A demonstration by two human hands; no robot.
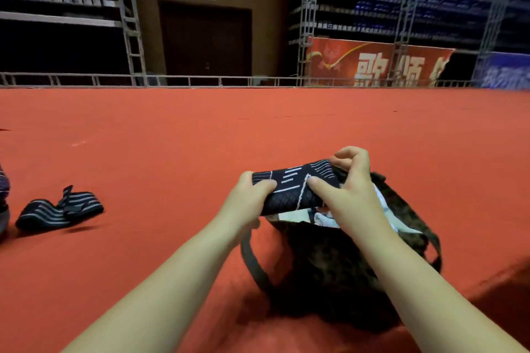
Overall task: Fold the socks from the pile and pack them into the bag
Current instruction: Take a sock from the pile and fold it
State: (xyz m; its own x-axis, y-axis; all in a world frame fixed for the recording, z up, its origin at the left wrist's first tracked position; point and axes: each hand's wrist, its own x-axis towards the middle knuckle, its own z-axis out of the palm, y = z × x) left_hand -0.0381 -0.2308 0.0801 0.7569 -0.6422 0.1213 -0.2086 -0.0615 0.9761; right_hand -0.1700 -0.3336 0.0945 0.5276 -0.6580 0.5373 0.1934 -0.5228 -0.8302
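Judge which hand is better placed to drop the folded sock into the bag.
Right, probably. The right hand pinches the folded sock directly over the bag opening; the left hand grips the end outside its rim.

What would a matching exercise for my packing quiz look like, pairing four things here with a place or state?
Things:
1. folded sock
2. striped socks
3. bag
4. banner

Places or states:
A. at the far wall, red
B. gripped by the left hand and the right hand
C. lying on the floor at the left
D. open, under the hands

Pairs: 1-B, 2-C, 3-D, 4-A
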